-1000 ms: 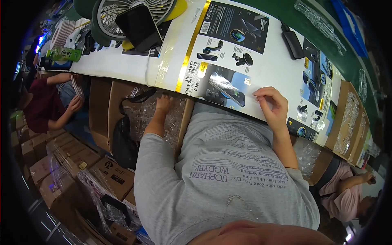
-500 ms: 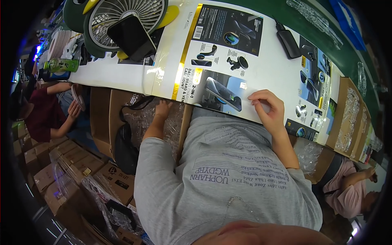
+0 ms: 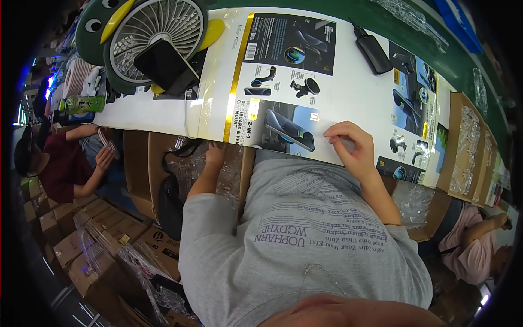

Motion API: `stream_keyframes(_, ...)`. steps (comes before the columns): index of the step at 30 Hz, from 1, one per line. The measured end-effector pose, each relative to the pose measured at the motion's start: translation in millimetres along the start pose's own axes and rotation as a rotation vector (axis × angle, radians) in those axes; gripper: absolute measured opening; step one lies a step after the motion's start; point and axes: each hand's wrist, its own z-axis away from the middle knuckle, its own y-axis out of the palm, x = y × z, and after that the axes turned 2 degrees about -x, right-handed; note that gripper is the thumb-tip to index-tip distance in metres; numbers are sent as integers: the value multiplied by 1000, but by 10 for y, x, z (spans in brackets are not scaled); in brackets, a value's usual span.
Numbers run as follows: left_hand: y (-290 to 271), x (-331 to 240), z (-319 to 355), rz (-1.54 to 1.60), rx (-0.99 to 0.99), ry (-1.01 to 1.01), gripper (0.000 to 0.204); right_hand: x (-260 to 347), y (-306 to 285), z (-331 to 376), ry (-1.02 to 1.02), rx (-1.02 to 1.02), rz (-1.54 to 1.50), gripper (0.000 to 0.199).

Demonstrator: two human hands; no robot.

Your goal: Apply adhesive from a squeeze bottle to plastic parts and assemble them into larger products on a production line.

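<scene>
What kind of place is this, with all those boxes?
Probably a packing workshop or small factory. Cardboard boxes are stacked at the left, the person's left hand reaches into a carton of clear plastic pieces, and someone nearby is handling things too.

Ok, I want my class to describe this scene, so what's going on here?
A person in a grey shirt reaches with the left hand into an open cardboard box of clear plastic pieces; whether it grips any is hard to tell. The right hand, seemingly empty and loosely curled, is over a printed sheet on the table. A dark phone stands tilted before a fan.
</scene>
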Motion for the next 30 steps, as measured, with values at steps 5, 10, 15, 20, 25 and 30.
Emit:
stream_keyframes(5,-415,251,459,79,-135,54,45,71,25,-57,-33,-14,-10,22)
stream_keyframes(10,-841,285,867,179,-382,-67,43,83,26,-84,-83,23,58,23)
stream_keyframes(15,-1297,424,1251,303,-480,-171,41,64,9,-36,-61,14,7,24)
stream_keyframes(20,-1596,572,1600,465,-579,-227,43,91,13,-33,-90,27,12,23)
stream_keyframes(25,-2119,571,1985,685,-618,-175,38,102,-8,-32,-112,52,47,21)
stream_keyframes(30,-2294,708,2468,1374,-634,-156,41,182,74,-65,-125,35,46,21)
